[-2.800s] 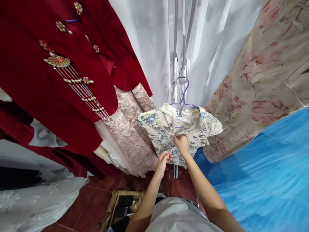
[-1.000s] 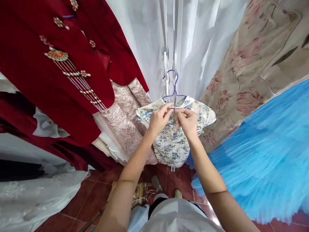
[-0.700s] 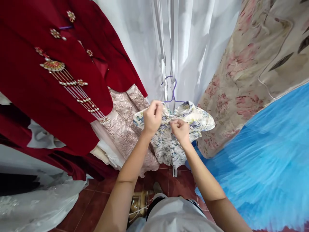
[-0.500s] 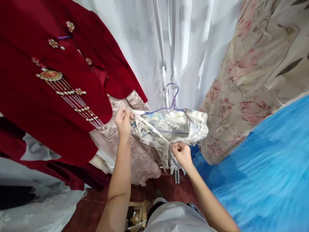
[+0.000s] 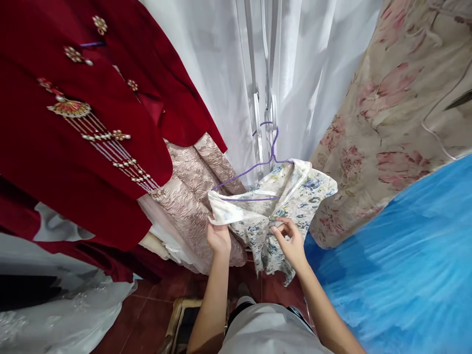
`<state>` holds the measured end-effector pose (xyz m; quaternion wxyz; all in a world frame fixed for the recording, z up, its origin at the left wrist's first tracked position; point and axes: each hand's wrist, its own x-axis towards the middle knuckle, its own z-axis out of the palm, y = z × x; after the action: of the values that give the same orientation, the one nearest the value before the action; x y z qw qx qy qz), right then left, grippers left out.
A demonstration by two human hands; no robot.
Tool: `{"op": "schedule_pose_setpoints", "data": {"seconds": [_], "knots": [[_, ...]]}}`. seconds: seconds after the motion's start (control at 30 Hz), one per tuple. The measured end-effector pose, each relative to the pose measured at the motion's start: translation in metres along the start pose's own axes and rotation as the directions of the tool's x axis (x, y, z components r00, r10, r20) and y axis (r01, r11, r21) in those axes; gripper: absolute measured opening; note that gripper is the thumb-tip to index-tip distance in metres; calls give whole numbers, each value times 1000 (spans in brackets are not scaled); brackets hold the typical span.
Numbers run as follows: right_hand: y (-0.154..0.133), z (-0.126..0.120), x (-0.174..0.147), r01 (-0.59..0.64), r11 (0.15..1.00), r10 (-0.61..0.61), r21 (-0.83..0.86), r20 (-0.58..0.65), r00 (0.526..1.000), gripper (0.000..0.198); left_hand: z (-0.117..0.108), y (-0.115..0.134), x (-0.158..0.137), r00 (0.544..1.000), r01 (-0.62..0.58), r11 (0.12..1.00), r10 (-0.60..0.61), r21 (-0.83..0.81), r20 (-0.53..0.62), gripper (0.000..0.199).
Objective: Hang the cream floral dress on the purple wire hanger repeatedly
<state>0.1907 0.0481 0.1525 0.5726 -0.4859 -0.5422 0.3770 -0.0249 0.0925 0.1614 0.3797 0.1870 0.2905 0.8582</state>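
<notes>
A white top with a blue and yellow floral print (image 5: 313, 191) hangs on a thin purple hanger (image 5: 254, 168) in front of me. The hanger's hook is caught on a white rail fitting (image 5: 257, 123). At the left side of the top, my left hand (image 5: 219, 238) grips the white edge of the fabric, its fingertips partly hidden behind the cloth. My right hand (image 5: 290, 242) pinches the front of the top at the bottom of the V-shaped neckline. Just above those fingertips is a small fastening (image 5: 272, 220), too small to make out well.
On the left hang a dark red velvet jacket (image 5: 147, 98) with beaded trim and a pinkish brocade skirt (image 5: 188, 196). A beige floral garment (image 5: 354, 162) and a bright blue one (image 5: 398, 255) hang on the right. White curtains (image 5: 217, 73) are behind; a wooden-framed object (image 5: 177, 319) stands on the red-tiled floor (image 5: 140, 314).
My left hand has moved right and down from the shoulder to the left edge of the top. The top's right side has opened out, showing more print. My right hand stays at the neckline.
</notes>
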Motion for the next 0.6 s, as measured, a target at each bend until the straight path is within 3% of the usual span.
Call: {"op": "schedule_pose_setpoints", "data": {"seconds": [0.13,0.23,0.3,0.37,0.47,0.53,0.6], "knots": [[-19,-10,-1,255,961,-244,-107,101,964,36,8,1,-47,992,-129,981,128,144,15,24],[-34,-3,9,439,895,-405,-85,262,876,50,6,3,-68,989,-127,973,139,194,-51,29],[-39,7,13,469,883,-424,-29,378,823,53,-1,6,-79,992,-90,969,108,228,-71,34],[-37,17,10,387,922,-346,25,505,791,52,-11,11,-92,995,-80,952,93,295,-30,38],[-24,24,-8,147,981,-194,127,681,706,45,-20,20,-114,985,-122,870,47,477,166,34],[-12,20,-24,-9,978,-153,210,739,656,41,-19,24,-128,937,-189,772,-42,606,347,31],[-1,10,-37,-160,951,-98,266,746,659,43,-15,26,-139,856,-278,685,-142,674,497,31]]}}
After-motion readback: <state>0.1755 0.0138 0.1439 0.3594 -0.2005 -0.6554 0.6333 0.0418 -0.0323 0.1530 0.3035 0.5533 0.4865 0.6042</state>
